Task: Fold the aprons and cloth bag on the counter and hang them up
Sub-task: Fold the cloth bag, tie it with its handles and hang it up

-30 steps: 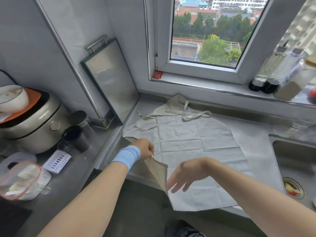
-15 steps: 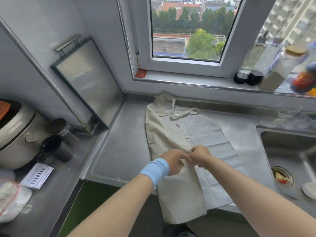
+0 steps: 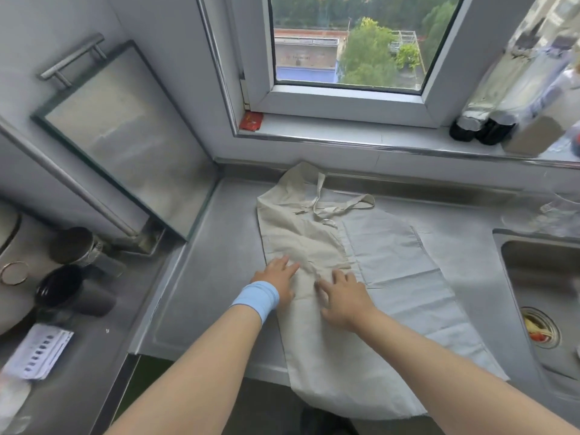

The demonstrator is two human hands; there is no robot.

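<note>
Under both palms lies the apron [image 3: 392, 277]. The left hand [image 3: 279, 277], with a blue wristband [image 3: 255, 298] behind it, and the right hand [image 3: 343, 296] rest flat on the cloth side by side, a little apart, fingers straight and spread, gripping nothing. They press the cream half that is folded over onto the paler half, whose exposed part runs out to the right of the right hand.

Toward the person the hem hangs over the front edge of the counter [image 3: 204, 262]. Beyond the fingertips the straps [image 3: 339, 208] lie in a loose tangle near the back wall. Bare steel lies left of the left hand as far as a raised lip. Right of the right hand, past the cloth's edge, the sink [image 3: 539, 277] drops away, with scraps in its strainer [image 3: 541, 328].

Farther left stand two dark cups [image 3: 75, 290] and a steel board [image 3: 125, 136] leaning on the wall. Blurred bottles [image 3: 483, 130] on the window sill [image 3: 345, 133] are cut off at the right edge. Whatever lies under the fold cannot be seen.

A moment earlier the hands met, pinching the fold at its middle; before that the apron lay spread open with the left hand lifting one corner.
</note>
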